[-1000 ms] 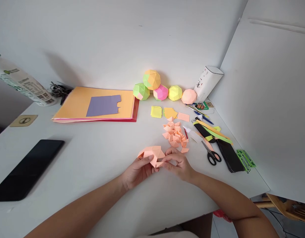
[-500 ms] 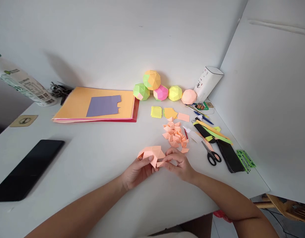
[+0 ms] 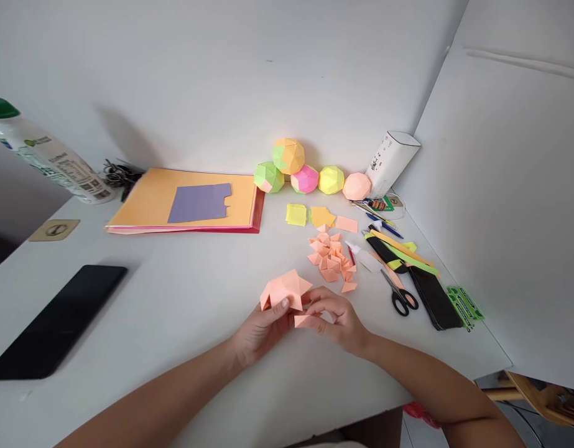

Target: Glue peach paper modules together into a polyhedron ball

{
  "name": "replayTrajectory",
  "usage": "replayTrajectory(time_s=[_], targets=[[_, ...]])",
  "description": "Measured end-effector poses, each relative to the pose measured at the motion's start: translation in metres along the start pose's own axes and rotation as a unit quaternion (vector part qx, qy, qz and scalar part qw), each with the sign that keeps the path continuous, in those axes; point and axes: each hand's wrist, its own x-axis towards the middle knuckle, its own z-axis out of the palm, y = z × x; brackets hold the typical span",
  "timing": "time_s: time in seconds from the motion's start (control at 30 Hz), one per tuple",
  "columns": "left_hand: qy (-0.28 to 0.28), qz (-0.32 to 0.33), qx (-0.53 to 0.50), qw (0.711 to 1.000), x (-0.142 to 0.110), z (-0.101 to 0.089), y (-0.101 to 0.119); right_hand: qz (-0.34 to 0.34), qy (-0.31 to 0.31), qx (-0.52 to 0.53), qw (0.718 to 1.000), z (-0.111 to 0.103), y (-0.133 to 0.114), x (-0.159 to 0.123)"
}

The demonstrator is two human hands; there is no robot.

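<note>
My left hand (image 3: pixel 263 326) is closed on a partly built peach paper ball (image 3: pixel 284 290), its thumb pressed on the near face; pointed flaps stick out on the right. Close beside it, my right hand (image 3: pixel 337 318) pinches a small folded peach paper piece (image 3: pixel 303 321) between thumb and fingers. That piece sits just below the ball's lower right edge, and a gap shows between them. Some of my right fingertips are hidden behind the ball's edge. Just beyond the hands lies a loose pile of folded peach paper pieces (image 3: pixel 331 258).
Finished paper balls (image 3: pixel 305 178) line the wall. Scissors (image 3: pixel 398 297), a black pouch (image 3: pixel 433 297) and paper strips lie on the right. Yellow notes (image 3: pixel 296 214) lie behind the pile. Paper sheets (image 3: pixel 142 202), a tablet-like black device (image 3: pixel 58 320) and a white bottle (image 3: pixel 58 162) stand left.
The ball has been turned a little in my left hand. My right hand has drawn the small folded piece slightly down and away from it. The camera view has shifted slightly.
</note>
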Motion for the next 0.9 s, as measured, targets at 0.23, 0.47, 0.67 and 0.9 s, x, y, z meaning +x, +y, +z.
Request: replayTrajectory(time_s=[0.23, 0.47, 0.67, 0.9], targets=[[-0.017, 0.043, 0.103, 0.994, -0.002, 0.008, 0.001, -0.055, 0.050, -0.052, 0.996, 0.008, 0.002, 0.001], [-0.073, -0.005, 0.122, 0.990, -0.006, -0.002, -0.012, 0.029, 0.038, 0.022, 0.999, -0.016, -0.006, 0.008], [-0.303, -0.318, 0.267, 0.858, -0.026, 0.005, 0.024, 0.129, -0.037, 0.132, 0.982, -0.045, -0.018, 0.015], [0.013, 0.123, 0.309, 0.943, -0.011, 0.000, 0.028, 0.215, -0.150, 0.161, 0.951, -0.040, -0.017, 0.014]])
